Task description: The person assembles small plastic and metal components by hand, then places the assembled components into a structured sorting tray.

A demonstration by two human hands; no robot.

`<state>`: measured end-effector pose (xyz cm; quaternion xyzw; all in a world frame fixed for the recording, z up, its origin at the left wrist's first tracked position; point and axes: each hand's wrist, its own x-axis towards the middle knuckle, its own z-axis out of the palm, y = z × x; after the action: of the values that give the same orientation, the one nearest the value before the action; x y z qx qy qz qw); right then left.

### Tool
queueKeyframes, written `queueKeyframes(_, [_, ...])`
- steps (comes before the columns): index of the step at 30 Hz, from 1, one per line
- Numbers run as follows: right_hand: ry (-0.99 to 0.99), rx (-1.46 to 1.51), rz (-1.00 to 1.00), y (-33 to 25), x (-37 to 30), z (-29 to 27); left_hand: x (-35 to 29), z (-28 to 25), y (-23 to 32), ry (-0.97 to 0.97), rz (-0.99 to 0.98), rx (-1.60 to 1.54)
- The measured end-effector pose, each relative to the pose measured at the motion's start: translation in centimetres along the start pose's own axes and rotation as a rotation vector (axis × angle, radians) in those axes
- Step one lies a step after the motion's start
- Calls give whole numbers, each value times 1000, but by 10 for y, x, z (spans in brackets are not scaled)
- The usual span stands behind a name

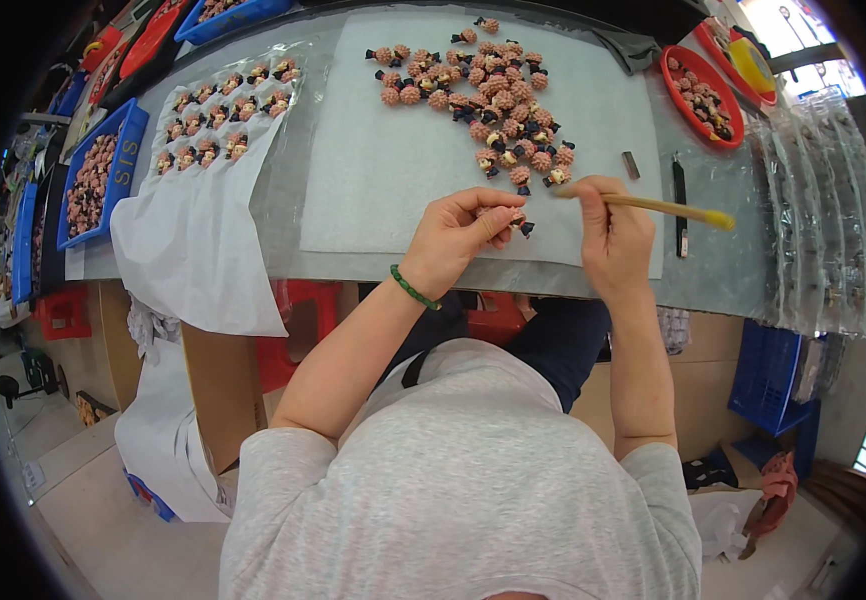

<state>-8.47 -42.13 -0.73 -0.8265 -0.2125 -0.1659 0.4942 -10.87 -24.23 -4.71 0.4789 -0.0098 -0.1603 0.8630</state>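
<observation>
My left hand [456,238], with a green bead bracelet [412,291] at the wrist, pinches a small figurine [524,228] with pink knobbly hair and a dark base. Fingers cover much of it. My right hand [616,240] is closed round a thin paintbrush [665,206] with a wooden handle and a yellow end pointing right. The brush's other tip reaches left, near the held figurine but apart from it. Beyond both hands, a heap of similar figurines [498,95] lies on a white foam sheet [373,190].
Rows of figurines stand on white paper [193,210] at the left, beside a blue bin [131,160] of more pieces. A red bowl [735,120] of figurines sits at the far right. A black pen-like tool [680,200] and a small grey block [631,165] lie nearer. Stacked clear trays [823,220] line the right edge.
</observation>
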Motion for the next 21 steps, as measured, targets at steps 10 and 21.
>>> queueKeyframes(10, [131,-720,-230,55,18,-73,1,1,0,-34,-34,-83])
queueKeyframes(21, [-126,-845,-196,82,18,-81,1,-3,1,-29,-37,-98])
